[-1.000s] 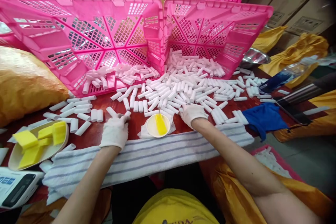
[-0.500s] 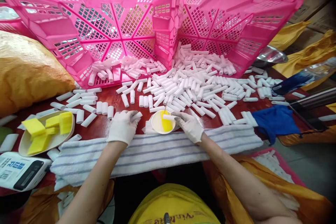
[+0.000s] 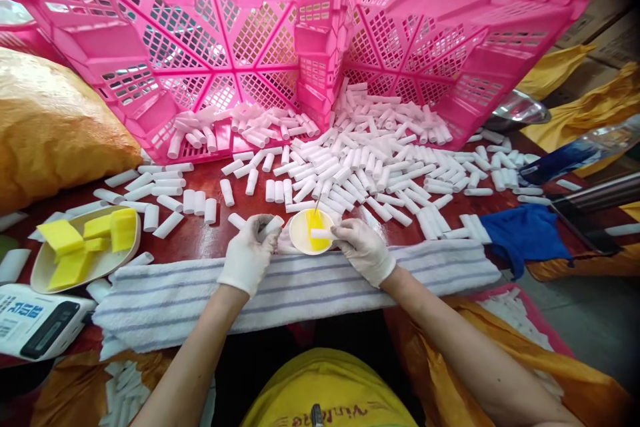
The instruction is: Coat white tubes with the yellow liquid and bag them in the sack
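Observation:
My gloved left hand (image 3: pixel 250 250) pinches a short white tube (image 3: pixel 271 229) just left of a small white bowl (image 3: pixel 296 240). Another white tube (image 3: pixel 237 220) shows beside its knuckles; whether the hand touches that one I cannot tell. Inside the bowl lies a yellow sponge (image 3: pixel 315 221) with a thin pin-like stick standing up from it. My gloved right hand (image 3: pixel 365 250) grips a second white tube (image 3: pixel 323 234) by its right end, and the other end lies over the sponge. Whether tube and sponge touch is unclear.
Many loose white tubes (image 3: pixel 350 167) are heaped behind the bowl, spilling from tipped pink baskets (image 3: pixel 225 70). A striped towel (image 3: pixel 310 287) lines the front edge. Left are a dish (image 3: pixel 120 265) of yellow sponges and a white device (image 3: pixel 40 320); right, a blue cloth (image 3: pixel 523 230).
My left hand has moved right, closer to the bowl, with its tube. A tube beside its knuckles now shows. My right hand still holds its tube over the sponge, slightly shifted.

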The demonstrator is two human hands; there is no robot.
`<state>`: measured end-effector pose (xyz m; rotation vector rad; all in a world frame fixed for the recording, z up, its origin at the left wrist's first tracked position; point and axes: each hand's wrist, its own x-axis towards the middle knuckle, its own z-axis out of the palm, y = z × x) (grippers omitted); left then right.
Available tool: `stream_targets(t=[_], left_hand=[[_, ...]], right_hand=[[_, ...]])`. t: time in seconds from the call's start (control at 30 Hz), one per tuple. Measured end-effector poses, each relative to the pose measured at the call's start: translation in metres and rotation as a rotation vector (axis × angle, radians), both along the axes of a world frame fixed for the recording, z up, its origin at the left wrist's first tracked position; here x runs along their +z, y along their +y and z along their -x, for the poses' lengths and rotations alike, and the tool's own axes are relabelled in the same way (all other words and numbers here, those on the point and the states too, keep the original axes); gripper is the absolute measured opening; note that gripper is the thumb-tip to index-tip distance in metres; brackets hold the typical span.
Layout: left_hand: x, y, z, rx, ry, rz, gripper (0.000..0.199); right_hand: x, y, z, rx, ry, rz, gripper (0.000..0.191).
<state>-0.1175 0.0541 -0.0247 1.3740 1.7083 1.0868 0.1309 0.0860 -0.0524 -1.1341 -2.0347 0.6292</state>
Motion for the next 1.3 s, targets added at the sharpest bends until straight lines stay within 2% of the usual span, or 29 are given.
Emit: stream_targets(t=[0.1,0.17,0.27,0.33,0.43,0.5,0.53,0.6,0.7,0.8,0.87,0.9,0.97,1.03,1.1,1.2,1.3], left_hand=[[0.000,-0.002,-0.005,0.006,-0.004,-0.008,0.039],[0.001,-0.003,-0.007,0.008,0.003,-0.007,0.038],[0.001,-0.006,-0.009,0.002,-0.014,0.006,0.038],[0.002,-0.008,-0.009,-0.006,-0.027,0.008,0.039],[0.004,-0.010,-0.009,-0.007,-0.019,0.012,0.039],[0.006,-0.010,-0.009,0.003,0.007,0.021,0.039],[0.006,-0.011,-0.009,0.006,0.020,0.027,0.039],[0.006,-0.011,-0.010,-0.005,0.026,0.042,0.038],[0.003,-0.012,-0.009,-0.036,-0.020,0.058,0.037],[0.003,-0.014,-0.007,-0.029,-0.018,0.067,0.037],[0.006,-0.016,-0.006,-0.024,-0.011,0.065,0.036],[0.008,-0.016,-0.007,-0.033,-0.028,0.063,0.036],[0.013,-0.017,-0.012,-0.075,-0.101,0.063,0.035],[0.018,-0.017,-0.020,-0.134,-0.183,0.069,0.034],[0.022,-0.019,-0.030,-0.185,-0.237,0.075,0.035],[0.028,-0.022,-0.041,-0.235,-0.259,0.065,0.034],[0.031,-0.026,-0.043,-0.268,-0.228,0.036,0.032]], right_hand=[[0.003,-0.003,0.001,-0.038,0.067,0.124,0.030],[0.005,-0.005,0.003,-0.080,0.119,0.214,0.029],[0.005,-0.007,0.005,-0.059,0.091,0.114,0.018],[0.004,-0.008,0.004,-0.038,0.077,0.042,0.017],[0.002,-0.010,0.004,-0.083,0.144,0.170,0.030],[0.002,-0.012,0.005,-0.107,0.188,0.241,0.029],[0.003,-0.012,0.006,-0.102,0.195,0.211,0.024],[0.006,-0.011,0.007,-0.079,0.166,0.048,0.014],[0.013,-0.006,0.003,-0.011,-0.039,-0.161,0.013],[0.020,-0.006,-0.008,0.008,-0.275,-0.252,0.021],[0.023,-0.010,-0.017,-0.023,-0.312,-0.256,0.020],[0.025,-0.013,-0.021,-0.050,-0.266,-0.227,0.018],[0.030,-0.021,-0.022,-0.128,-0.039,-0.086,0.016],[0.037,-0.028,-0.016,-0.196,0.253,0.144,0.023],[0.046,-0.032,-0.006,-0.203,0.447,0.377,0.030],[0.056,-0.034,0.002,-0.156,0.489,0.561,0.035],[0.060,-0.037,-0.002,-0.113,0.419,0.552,0.032]])
